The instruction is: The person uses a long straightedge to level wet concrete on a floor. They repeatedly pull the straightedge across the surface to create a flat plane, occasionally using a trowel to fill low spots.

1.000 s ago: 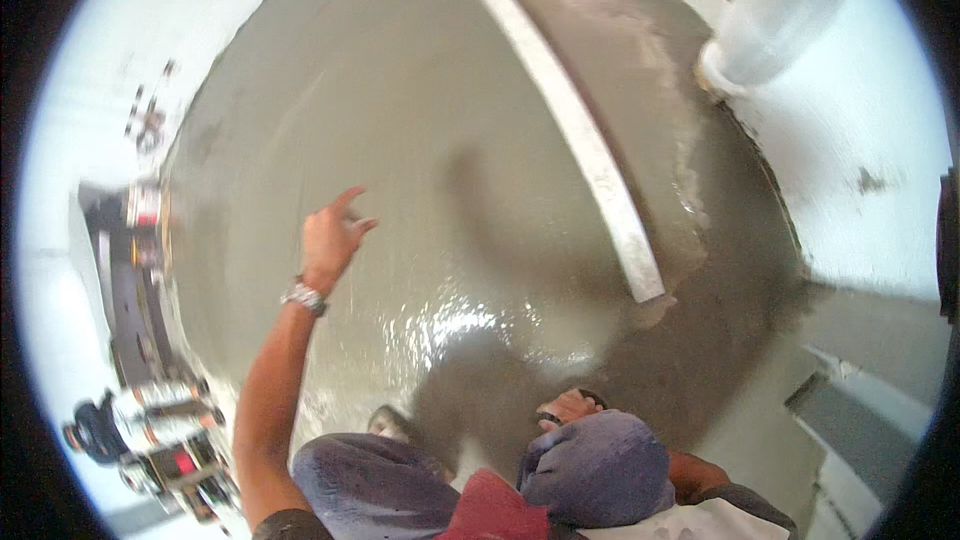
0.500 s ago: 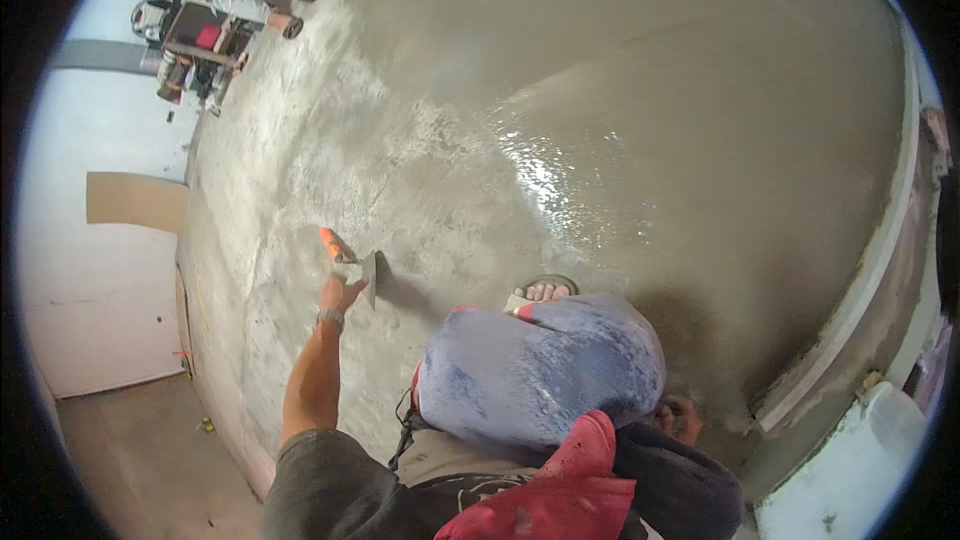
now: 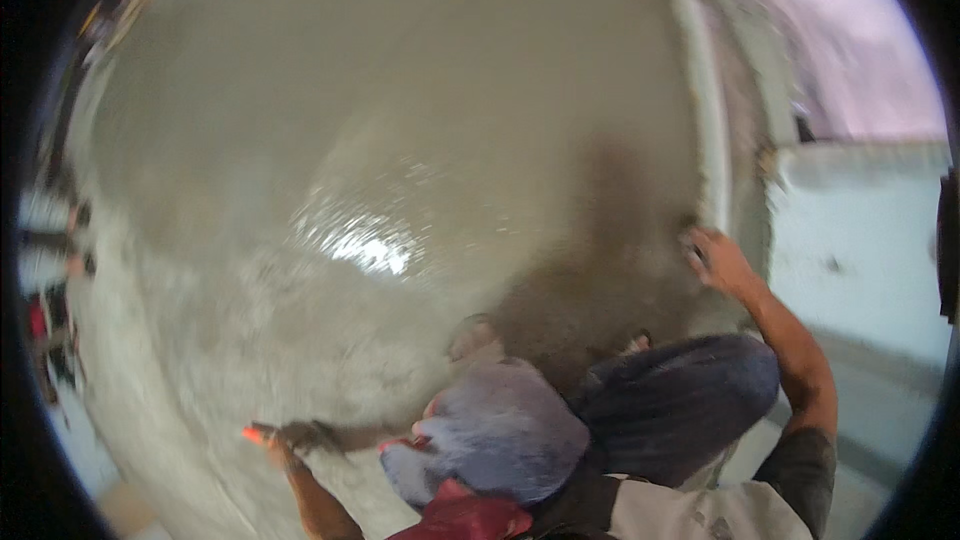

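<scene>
My left hand (image 3: 283, 450), low on the left, is closed on a trowel with an orange handle (image 3: 257, 433). Its greyish blade (image 3: 312, 436), smeared by motion, lies just right of the hand, over the mortar. On the other side, my right hand (image 3: 716, 256) reaches out to the pale raised edging (image 3: 712, 110) that borders the floor. Its fingers are curled at the foot of the edging. Something small and dark shows at the fingertips, too blurred to name. Wet grey mortar (image 3: 400, 70) spreads ahead of me, smooth and shiny in the middle.
My bent knees in stained trousers (image 3: 500, 430) and a bare foot (image 3: 474, 338) are on the mortar. A pale panel (image 3: 860, 240) stands beyond the edging at right. At the far left rim, another person's legs (image 3: 50, 240) show beside several stacked items.
My view has swung to the right. My right hand has come into sight by the edging. The trowel and my left hand now sit lower in the picture.
</scene>
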Motion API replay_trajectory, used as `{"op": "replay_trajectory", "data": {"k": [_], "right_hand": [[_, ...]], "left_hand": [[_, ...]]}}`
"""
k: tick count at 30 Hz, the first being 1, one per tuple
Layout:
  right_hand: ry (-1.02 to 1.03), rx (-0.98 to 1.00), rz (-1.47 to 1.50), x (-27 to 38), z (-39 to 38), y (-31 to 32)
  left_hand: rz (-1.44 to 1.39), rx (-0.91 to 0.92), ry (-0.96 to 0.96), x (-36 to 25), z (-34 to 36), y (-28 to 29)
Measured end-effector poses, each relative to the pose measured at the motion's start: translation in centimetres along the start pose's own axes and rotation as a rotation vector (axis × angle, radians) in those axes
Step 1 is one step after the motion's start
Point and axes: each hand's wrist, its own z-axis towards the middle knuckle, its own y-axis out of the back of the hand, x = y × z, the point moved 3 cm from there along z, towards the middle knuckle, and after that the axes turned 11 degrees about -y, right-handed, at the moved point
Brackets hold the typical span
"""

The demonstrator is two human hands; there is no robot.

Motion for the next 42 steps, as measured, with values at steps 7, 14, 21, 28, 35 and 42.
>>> {"op": "replay_trajectory", "data": {"k": [7,14,21,28,35,42], "right_hand": [[0.23,-0.476,0.07,6.8,1.2,11.1],[0.417,-0.284,0.333,20.1,1.5,9.3],[0.05,-0.009,0.774,7.8,-1.6,9.0],[-0.635,-0.394,0.912,-14.5,-2.2,2.9],[-0.657,-0.6,0.761,-25.9,8.7,1.0],[-0.558,-0.49,0.758,-29.9,21.2,3.8]], "left_hand": [[0.41,-0.254,-1.299,-23.6,-7.6,-0.4],[0.174,-0.048,-2.358,-46.4,-32.2,-1.9],[0.052,-0.007,-2.829,-54.0,-49.0,-7.4],[0.209,0.312,-2.614,-60.8,-61.1,-21.4],[0.074,0.424,-2.024,-68.8,-68.0,-38.7],[0.033,0.185,-1.864,-76.5,-71.8,-48.7]]}}
